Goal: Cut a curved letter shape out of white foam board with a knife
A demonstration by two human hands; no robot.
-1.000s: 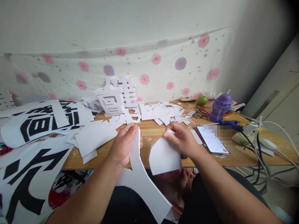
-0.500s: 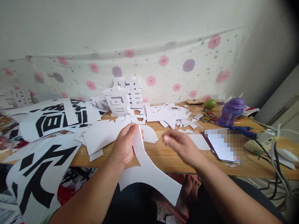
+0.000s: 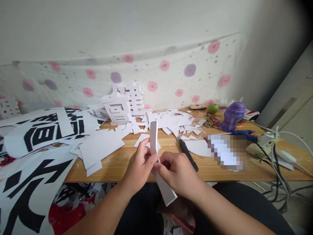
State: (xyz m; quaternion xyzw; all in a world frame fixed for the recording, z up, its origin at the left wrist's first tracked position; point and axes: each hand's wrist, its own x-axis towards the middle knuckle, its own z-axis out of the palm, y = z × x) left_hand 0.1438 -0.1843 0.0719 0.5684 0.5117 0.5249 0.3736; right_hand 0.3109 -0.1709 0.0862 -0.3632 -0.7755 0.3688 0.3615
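A curved white foam board cutout point(image 3: 163, 184) is held up over the table's front edge, turned so that it looks narrow. My left hand point(image 3: 140, 164) grips it from the left, thumb in front and fingers behind. On its other side my right hand point(image 3: 177, 169) is closed, thumb and bent fingers pinching the edge around mid-length. The two thumbs nearly meet. Just beyond my right hand a black-handled craft knife point(image 3: 187, 153) lies on the wooden table point(image 3: 168, 143), its blade end pointing away from me.
White raised characters point(image 3: 117, 109) stand at the back amid scraps point(image 3: 181, 119). Printed sheets point(image 3: 36, 182) hang over the left front edge. To the right are a phone point(image 3: 223, 151), a purple bottle point(image 3: 233, 116), scissors point(image 3: 212, 121), a green fruit point(image 3: 213, 108) and cables point(image 3: 286, 176).
My right hand has come in from the right and now grips the cutout too. The cutout has turned from broad face to narrow side. The black-handled knife now shows on the table.
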